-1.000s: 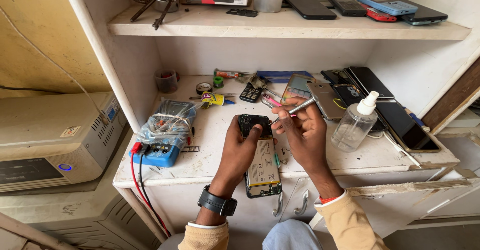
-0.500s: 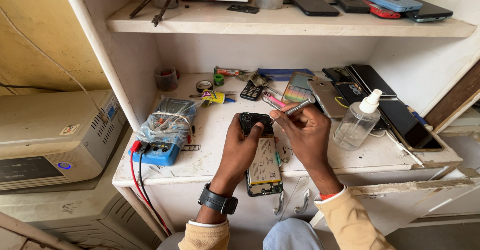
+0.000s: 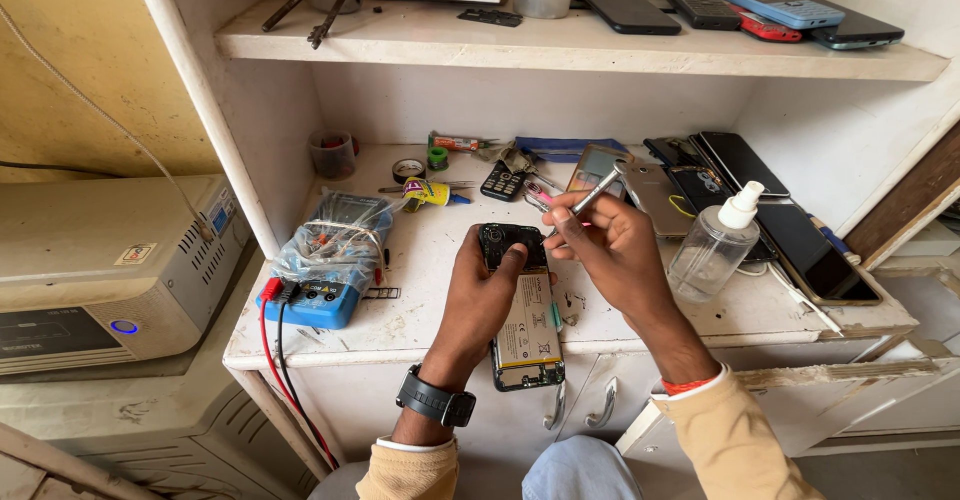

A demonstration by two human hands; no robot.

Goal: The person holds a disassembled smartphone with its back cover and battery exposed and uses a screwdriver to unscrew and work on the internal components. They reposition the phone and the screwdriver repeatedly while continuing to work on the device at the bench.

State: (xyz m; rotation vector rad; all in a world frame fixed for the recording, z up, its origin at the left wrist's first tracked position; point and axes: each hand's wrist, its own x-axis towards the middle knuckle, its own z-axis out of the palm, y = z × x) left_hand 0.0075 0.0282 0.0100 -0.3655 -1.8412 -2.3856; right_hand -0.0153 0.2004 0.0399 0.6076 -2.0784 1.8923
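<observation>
STEP: probing upper end of opened phone (image 3: 523,310), back cover off | LEFT: left hand (image 3: 480,295) clasping phone at bench edge, 6 o'clock of keypad handset (image 3: 500,181) | RIGHT: right hand (image 3: 610,250) pinching tweezers (image 3: 585,198), tips near camera end | NEXT: likely calls for steady, fine tip placement.

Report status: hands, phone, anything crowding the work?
Left hand grips opened phone, back cover off. Right hand holds tweezers above its top end. Spray bottle stands close beside right hand; nothing blocking.
</observation>
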